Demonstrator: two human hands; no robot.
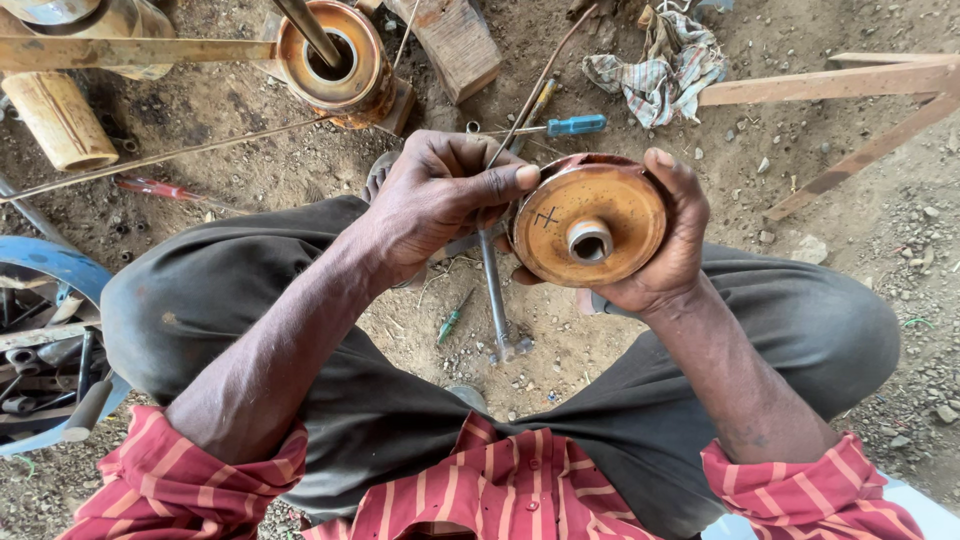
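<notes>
- The ground [800, 250] is bare, dusty dirt strewn with small stones; this looks like an open-air work spot, seen from above a person squatting in dark trousers and a red striped shirt.
- One rusty orange disc-shaped part [590, 222] with a central hub is held up between the knees.
- The right hand [665, 250] cups it from behind, thumb hooked over the top rim, fingers wrapped around the back.
- The left hand [440, 200] has its thumb pressed on the disc's left edge, the other fingers curled together.
- One similar rusty round part [335, 60] sits on the ground ahead.
- Three screwdrivers: blue-handled [575, 125], red-handled [155, 188], small green [452, 320].
- One crumpled checked rag [665, 65].
- One wooden block [455, 40].
- One metal rod [495, 295] below the hands.
</notes>
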